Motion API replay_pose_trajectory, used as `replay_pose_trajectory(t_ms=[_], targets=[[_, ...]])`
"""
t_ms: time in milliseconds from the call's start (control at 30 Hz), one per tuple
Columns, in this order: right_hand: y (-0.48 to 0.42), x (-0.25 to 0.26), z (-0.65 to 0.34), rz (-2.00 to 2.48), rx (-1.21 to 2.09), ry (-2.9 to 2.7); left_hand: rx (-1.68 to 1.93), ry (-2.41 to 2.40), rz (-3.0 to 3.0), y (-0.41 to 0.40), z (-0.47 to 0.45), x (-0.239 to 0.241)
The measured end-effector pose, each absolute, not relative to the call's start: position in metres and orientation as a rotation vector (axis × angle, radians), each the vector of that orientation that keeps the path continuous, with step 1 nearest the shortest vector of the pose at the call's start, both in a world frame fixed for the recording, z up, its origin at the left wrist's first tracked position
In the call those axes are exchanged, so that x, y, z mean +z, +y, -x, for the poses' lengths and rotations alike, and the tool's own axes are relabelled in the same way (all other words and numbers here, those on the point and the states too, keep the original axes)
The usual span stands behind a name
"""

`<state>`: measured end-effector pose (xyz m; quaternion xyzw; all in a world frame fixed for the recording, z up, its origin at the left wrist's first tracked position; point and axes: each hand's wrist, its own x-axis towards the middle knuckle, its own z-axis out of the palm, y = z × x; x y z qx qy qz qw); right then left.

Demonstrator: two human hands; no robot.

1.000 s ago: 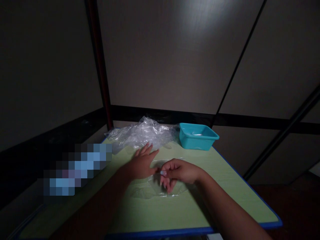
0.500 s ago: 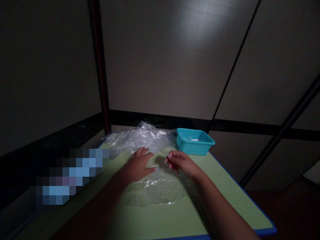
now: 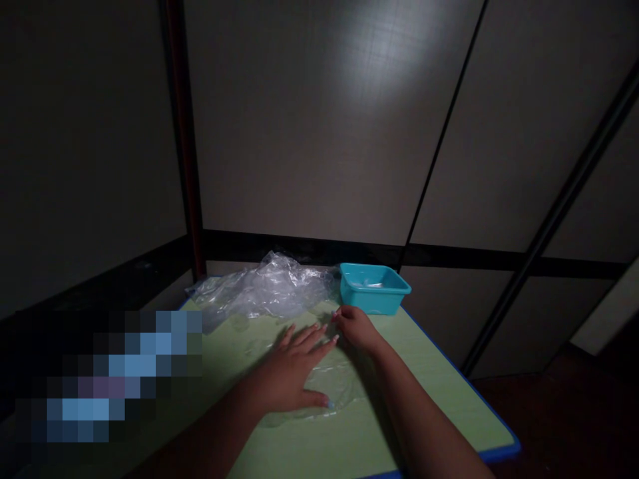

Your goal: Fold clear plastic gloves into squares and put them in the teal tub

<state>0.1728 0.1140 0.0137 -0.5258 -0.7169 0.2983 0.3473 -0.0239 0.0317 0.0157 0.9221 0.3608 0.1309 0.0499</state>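
Left hand (image 3: 292, 376): grip lying spread, fingers apart, over crinkled clear plastic film (image 3: 344, 387) | Film: resting mid-way on pale-green, blue-edged surface (image 3: 462, 416) | Right hand (image 3: 353, 327): curling near far side, clamping? can't tell | Light, even pressing should be limiting creases

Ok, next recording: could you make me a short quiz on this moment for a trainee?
1. What lies beneath the left hand?
2. True or false: the left hand's fingers are spread, while the right hand has its fingers curled in.
3. Fill in: in the picture, the crumpled plastic at the back of the green table lies to the ___ of the teal basket.

Key: 1. thin clear plastic; 2. true; 3. left.
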Motion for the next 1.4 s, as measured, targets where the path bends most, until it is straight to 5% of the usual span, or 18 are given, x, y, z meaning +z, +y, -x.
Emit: replay_pose_trajectory(t_ms=[533,1400], targets=[[0.109,0.010,-0.174,1.559,0.216,-2.198,0.613,1.845,-2.438,0.068,0.074,0.024],[0.109,0.005,-0.171,1.259,0.681,-2.286,0.732,1.740,-2.237,0.078,0.075,0.015]])
